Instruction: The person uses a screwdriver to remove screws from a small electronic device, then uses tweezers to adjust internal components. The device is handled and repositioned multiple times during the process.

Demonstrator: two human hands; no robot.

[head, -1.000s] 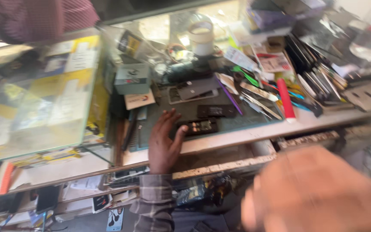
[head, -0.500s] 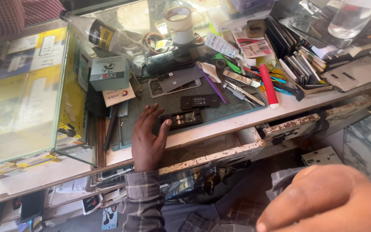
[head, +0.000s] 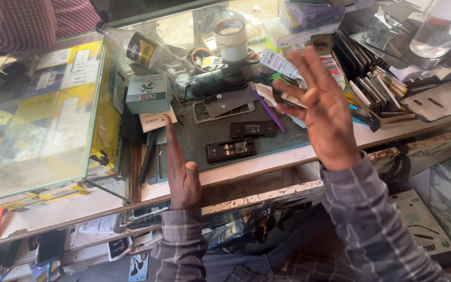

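My left hand (head: 181, 169) stands on its edge at the front of the grey work mat (head: 204, 137), fingers straight and together, holding nothing. My right hand (head: 320, 107) is raised above the bench's right part, palm open and fingers spread, empty. Between the two hands on the mat lie two dark phone parts (head: 231, 149) (head: 253, 129), a grey phone back (head: 225, 104) and a purple pen (head: 268, 112). A teal and white box (head: 147, 94) sits on the mat's far left corner.
A glass display case (head: 48, 109) with yellow packages fills the left. A tape roll (head: 232, 37), a tool rack (head: 371, 78) and a clear water bottle (head: 442, 26) stand at the back. Another person's checked sleeve (head: 22, 23) is at top left. An open drawer (head: 267, 193) sits below the bench.
My right hand rose from the lower right up over the bench and spread open. My left hand turned from flat on the mat onto its edge.
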